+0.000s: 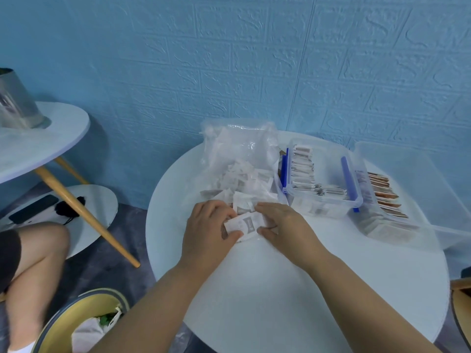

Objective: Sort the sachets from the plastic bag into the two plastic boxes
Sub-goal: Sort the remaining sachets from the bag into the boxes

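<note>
Head view: sachets (244, 224) pinched by left hand (209, 225) and right hand (283, 222) should be squared, then stood in the box (328, 164) at two o'clock.

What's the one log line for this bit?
phase: sorting | left hand: grips white sachets | right hand: grips them too | small box: partly filled

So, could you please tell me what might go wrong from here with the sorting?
The left hand and right hand pinch a small stack of white sachets; it may fan out and drop.
The large clear plastic box of brown sachets seems to reach past the round white table's right rim; a nudge could tip it.
Loose white sachets spilling from the clear plastic bag could get swept aside.
</note>
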